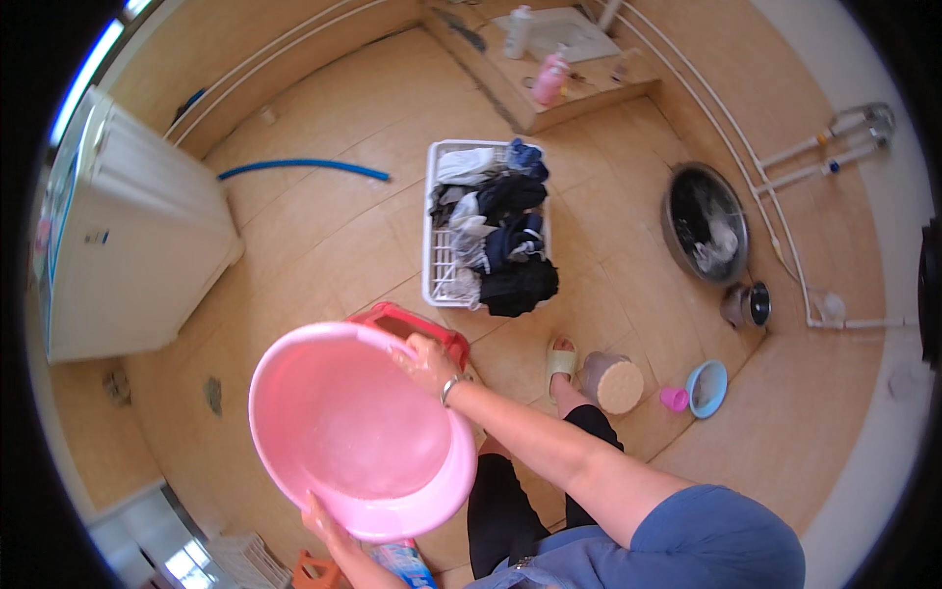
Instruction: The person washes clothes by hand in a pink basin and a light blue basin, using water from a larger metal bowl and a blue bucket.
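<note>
A large pink plastic basin (368,427) is held up before me, tilted, with a little water or wet sheen inside. My right hand (427,361), with a silver bracelet at the wrist, grips its far rim. On the near rim my left hand (324,519) has its thumb inside and its fingers mostly hidden. Partly covered by the basin is a red plastic stool (449,339). Beyond it a white plastic basket (427,221) stands on the tiles, holding dark and white clothes (508,228).
A white washing machine (140,228) stands left, near a blue hose (309,163). To the right are a dark basin (739,254), a bucket (758,303), a round stool (620,384) and a light-blue basin (721,386). Bottles (550,79) stand on the ledge (589,110) by a squat toilet.
</note>
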Motion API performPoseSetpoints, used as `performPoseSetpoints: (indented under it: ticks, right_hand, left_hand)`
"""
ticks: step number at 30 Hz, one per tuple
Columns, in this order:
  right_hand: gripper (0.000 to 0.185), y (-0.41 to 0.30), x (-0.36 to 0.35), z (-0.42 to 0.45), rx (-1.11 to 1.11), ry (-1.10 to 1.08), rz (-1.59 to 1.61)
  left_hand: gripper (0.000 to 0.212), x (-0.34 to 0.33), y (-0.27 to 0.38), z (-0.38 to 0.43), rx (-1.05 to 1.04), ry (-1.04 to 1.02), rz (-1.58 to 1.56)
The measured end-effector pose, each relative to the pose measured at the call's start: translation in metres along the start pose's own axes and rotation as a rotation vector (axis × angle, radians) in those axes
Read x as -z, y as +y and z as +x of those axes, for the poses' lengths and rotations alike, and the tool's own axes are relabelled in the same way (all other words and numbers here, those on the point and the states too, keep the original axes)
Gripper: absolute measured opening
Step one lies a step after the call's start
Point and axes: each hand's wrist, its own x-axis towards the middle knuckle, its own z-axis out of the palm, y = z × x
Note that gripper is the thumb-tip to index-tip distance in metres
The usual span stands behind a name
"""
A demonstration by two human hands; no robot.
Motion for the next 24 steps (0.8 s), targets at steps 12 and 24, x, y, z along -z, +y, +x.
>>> performPoseSetpoints:
  ticks: [12, 24]
  right_hand:
    - [0.038, 0.065, 0.088, -0.108, -0.223, 0.388, 0.245]
    - [0.044, 0.153, 0.283, -0.161, -0.227, 0.879, 0.284]
  left_hand:
    - [0.041, -0.067, 0.062, -0.055, -0.076, -0.291, 0.146]
    - [0.034, -0.268, 0.064, -0.134, -0.062, -0.493, 0.229]
